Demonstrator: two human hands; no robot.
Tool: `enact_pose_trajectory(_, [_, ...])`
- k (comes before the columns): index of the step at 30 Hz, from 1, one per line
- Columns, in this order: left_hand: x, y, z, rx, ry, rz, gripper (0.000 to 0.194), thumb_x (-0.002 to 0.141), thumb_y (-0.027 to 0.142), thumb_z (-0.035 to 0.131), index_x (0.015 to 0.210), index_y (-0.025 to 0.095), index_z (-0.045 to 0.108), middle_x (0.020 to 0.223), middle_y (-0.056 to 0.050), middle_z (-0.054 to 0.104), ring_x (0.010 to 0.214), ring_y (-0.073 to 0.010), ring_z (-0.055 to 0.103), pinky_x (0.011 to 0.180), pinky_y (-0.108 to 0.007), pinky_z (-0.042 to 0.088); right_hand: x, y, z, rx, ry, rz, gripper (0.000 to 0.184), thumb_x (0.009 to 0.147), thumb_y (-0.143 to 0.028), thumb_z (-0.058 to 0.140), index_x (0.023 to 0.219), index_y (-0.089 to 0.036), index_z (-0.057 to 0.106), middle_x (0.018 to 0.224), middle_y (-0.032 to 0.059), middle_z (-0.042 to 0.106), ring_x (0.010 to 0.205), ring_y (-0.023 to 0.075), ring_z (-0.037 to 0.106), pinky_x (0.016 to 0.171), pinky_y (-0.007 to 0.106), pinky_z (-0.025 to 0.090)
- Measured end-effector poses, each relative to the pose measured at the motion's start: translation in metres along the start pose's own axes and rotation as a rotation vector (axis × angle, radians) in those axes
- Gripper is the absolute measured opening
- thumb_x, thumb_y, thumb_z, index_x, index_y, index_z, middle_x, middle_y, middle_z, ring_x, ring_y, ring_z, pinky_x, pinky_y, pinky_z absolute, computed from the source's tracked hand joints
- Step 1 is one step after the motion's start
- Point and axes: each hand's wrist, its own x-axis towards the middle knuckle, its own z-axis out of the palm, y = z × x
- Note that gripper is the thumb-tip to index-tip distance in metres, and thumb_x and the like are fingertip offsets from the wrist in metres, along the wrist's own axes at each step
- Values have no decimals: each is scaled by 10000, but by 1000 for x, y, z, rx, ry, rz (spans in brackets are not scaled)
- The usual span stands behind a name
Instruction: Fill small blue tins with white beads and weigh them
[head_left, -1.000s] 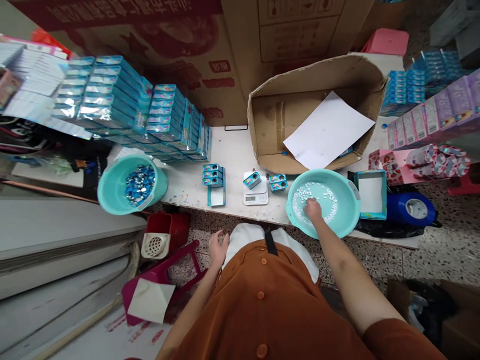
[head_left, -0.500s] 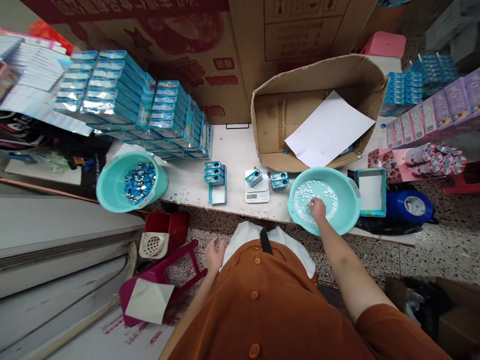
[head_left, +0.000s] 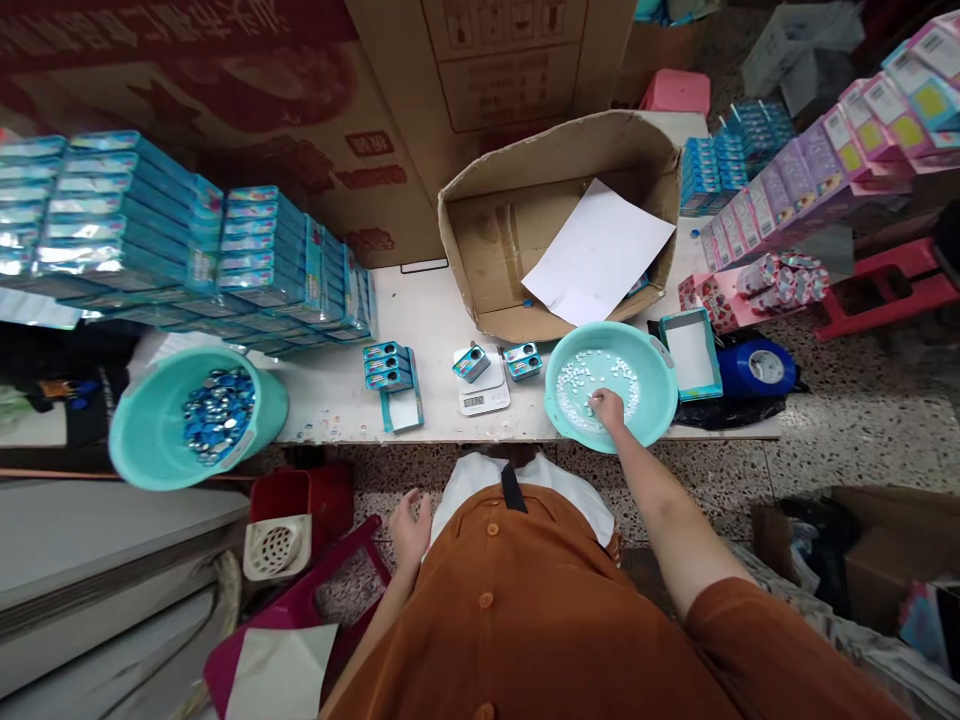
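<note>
My right hand [head_left: 607,406] reaches into a turquoise basin [head_left: 661,415], its fingers drawn together among small white tablets [head_left: 574,378] spread over the bottom. Whatever is between the fingertips is too small to make out. Beside my lap, my left hand [head_left: 410,527] hangs below the table edge with fingers apart and nothing in it. A small blue tin [head_left: 471,364] with a dark round opening rests tilted on a white kitchen scale [head_left: 485,402]. Just right of the scale are two similar tins [head_left: 523,362]. Further left, several more tins [head_left: 388,367] sit at an open blue box [head_left: 405,408].
At the left stands a turquoise bucket [head_left: 266,400] of blue and silver pieces, with stacked blue packs [head_left: 262,245] behind. A cut-down carton [head_left: 480,285] holds a white sheet [head_left: 600,255]. Right of the basin are a blue tray [head_left: 694,355] and a blue tape roll [head_left: 739,370].
The camera view has turned, so the table things appear further left. My right hand stays in the basin with fingers together; my left hand still hangs by my lap.
</note>
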Motion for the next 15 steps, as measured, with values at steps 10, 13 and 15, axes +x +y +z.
enact_pose_trajectory(10, [9,2,12,-10,-4,42,497,790,539,426,1052,151,595,1058,-195,643,1025,-327,570,941,-464,410,-4,8,-2,69,39,41,160,665,-216,535,756,-189,663,740,35,675,699,187,597,632,244,415])
enact_pose_trajectory(13, [11,2,13,3,12,42,511,776,561,422,1024,149,596,1038,-174,653,1005,-315,578,933,-464,423,-5,10,-1,62,33,50,154,669,-201,535,758,-182,658,765,44,672,713,190,596,641,250,417])
enact_pose_trajectory(15, [12,0,12,1,19,32,509,762,565,435,1008,150,597,1031,-156,658,999,-304,585,934,-457,431,-5,10,0,56,28,45,154,670,-186,541,770,-179,658,792,49,662,744,191,593,669,255,422])
